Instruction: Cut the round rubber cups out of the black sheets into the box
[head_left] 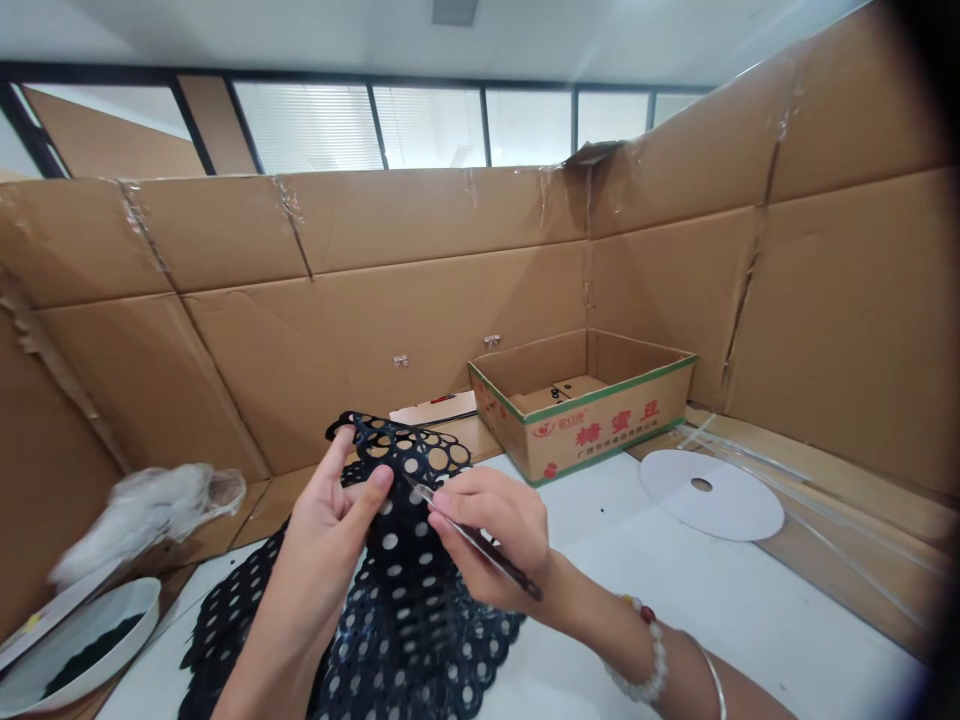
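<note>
My left hand [337, 520] pinches the top edge of a black sheet full of round holes [397, 580] between thumb and fingers. The raised upper part has larger, ring-like holes, and the rest hangs down and spreads over the white table. In my right hand [499, 525] is a slim tool [495, 556] with a dark handle and a pointed metal tip, held like a pen. Its tip is at the sheet, close to my left thumb; whether it touches cannot be made out.
Cardboard walls [442, 230] enclose the white table [577, 640]. A cardboard box [615, 420] at the back right holds small black rings. In front of the right wall lies a white disc [675, 500]. At left are a white bowl [146, 610] with black material and a clear plastic bag [165, 510].
</note>
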